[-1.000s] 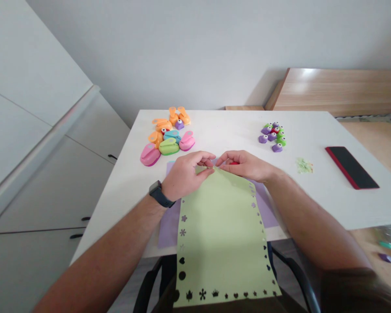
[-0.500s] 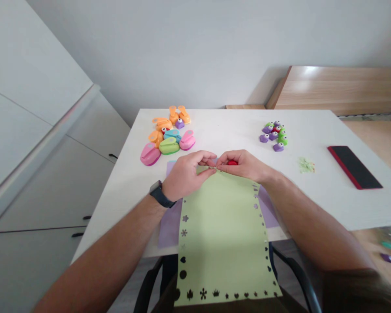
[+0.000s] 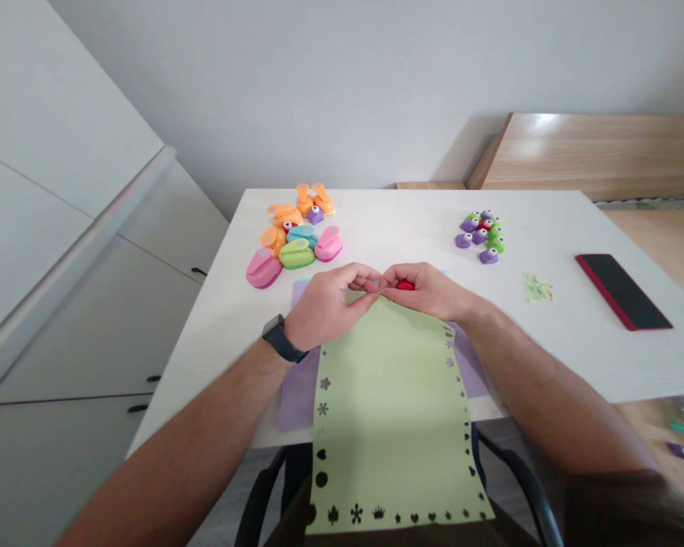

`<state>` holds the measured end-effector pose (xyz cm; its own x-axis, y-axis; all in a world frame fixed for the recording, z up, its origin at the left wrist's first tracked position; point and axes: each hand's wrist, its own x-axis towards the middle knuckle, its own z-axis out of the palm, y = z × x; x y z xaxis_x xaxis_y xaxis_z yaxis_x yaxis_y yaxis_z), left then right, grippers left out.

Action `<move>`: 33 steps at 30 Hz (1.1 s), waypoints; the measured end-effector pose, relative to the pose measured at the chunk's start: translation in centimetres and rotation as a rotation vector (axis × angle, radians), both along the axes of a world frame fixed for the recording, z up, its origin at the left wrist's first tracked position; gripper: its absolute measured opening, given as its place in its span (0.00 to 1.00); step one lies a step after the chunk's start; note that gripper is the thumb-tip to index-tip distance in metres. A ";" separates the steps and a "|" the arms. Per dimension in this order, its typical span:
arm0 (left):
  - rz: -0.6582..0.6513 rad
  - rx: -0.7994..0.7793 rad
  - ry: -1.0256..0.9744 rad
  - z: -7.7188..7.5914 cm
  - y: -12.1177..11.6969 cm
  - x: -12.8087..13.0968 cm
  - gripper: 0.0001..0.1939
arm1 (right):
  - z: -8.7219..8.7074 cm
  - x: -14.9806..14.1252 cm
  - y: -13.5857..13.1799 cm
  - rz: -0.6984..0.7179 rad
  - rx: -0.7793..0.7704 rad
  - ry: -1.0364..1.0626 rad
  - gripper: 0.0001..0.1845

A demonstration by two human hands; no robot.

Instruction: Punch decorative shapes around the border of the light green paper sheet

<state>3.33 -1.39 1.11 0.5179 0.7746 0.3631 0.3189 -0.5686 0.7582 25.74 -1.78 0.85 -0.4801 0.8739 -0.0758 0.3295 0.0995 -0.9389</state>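
Note:
A light green sheet of paper (image 3: 396, 410) hangs toward me over the table's front edge, with shaped holes such as hearts, stars and a crown along its sides and near edge. My left hand (image 3: 334, 304), a dark watch on its wrist, pinches the sheet's far edge near the middle. Touching it there, my right hand (image 3: 430, 291) is closed around a small red craft punch (image 3: 406, 285), mostly hidden by the fingers. Its fingertips meet the paper's far edge. Underneath lies a purple sheet (image 3: 296, 391).
Larger lever punches in orange, blue, green and pink (image 3: 297, 254) cluster at the back left. Several small purple, green and red punches (image 3: 479, 236) stand back right. Paper scraps (image 3: 537, 288) and a black-and-red flat case (image 3: 624, 292) lie on the right of the white table (image 3: 393, 220).
Both hands stay at the paper's far edge with almost no movement. The fingertips shift very slightly, and the right far corner of the sheet tilts a little.

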 end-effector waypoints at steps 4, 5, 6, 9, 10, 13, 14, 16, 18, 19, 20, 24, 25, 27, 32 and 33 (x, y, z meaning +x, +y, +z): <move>0.002 -0.017 0.001 0.1 0.0 0.1 0.08 | 0.1 0.0 0.0 0.003 0.016 -0.029 0.14; 0.002 -0.017 -0.001 0.2 0.0 0.1 0.08 | 0.1 0.0 0.0 0.006 0.017 -0.028 0.14; 0.000 -0.018 -0.002 0.2 0.0 0.1 0.08 | 0.1 0.0 0.0 0.009 0.017 -0.026 0.14; -0.002 -0.025 -0.002 0.2 -0.1 0.1 0.08 | 0.0 0.0 0.0 0.007 0.021 -0.030 0.13; -0.001 -0.026 -0.002 0.2 -0.1 0.1 0.08 | 0.0 0.0 0.0 0.004 0.018 -0.033 0.13; 0.012 -0.018 0.000 0.2 -0.1 0.1 0.07 | 0.0 0.0 -0.1 -0.014 -0.023 -0.039 0.12; 0.020 -0.015 0.000 0.3 -0.1 0.1 0.07 | 0.0 0.0 -0.1 -0.020 -0.045 -0.035 0.12; 0.037 -0.012 -0.001 0.3 -0.1 0.0 0.07 | 0.0 0.0 0.0 -0.040 -0.074 -0.017 0.13; 0.047 -0.020 -0.002 0.2 0.0 -0.1 0.09 | 0.0 0.1 0.2 -0.069 -0.076 0.013 0.14; 0.049 -0.028 -0.002 0.2 0.1 -0.1 0.10 | 0.0 0.2 0.3 -0.086 -0.073 0.024 0.14; 0.049 -0.039 -0.002 0.1 0.1 -0.2 0.11 | 0.0 0.3 0.4 -0.104 -0.073 0.031 0.15; 0.048 -0.076 -0.002 -0.3 0.3 -0.3 0.13 | 0.2 0.6 0.5 -0.173 -0.114 0.027 0.15; 0.047 -0.082 -0.001 -0.4 0.3 -0.3 0.13 | 0.3 0.7 0.5 -0.189 -0.122 0.021 0.16; 0.046 -0.093 0.004 -0.6 0.3 -0.2 0.13 | 0.5 1.0 0.4 -0.209 -0.128 0.011 0.16; 0.039 -0.124 0.004 -0.8 0.3 -0.2 0.12 | 1.1 2.1 0.7 -0.259 -0.075 -0.017 0.14; 0.040 -0.129 0.003 -0.8 0.3 -0.2 0.13 | 1.2 2.4 0.8 -0.269 -0.059 -0.030 0.14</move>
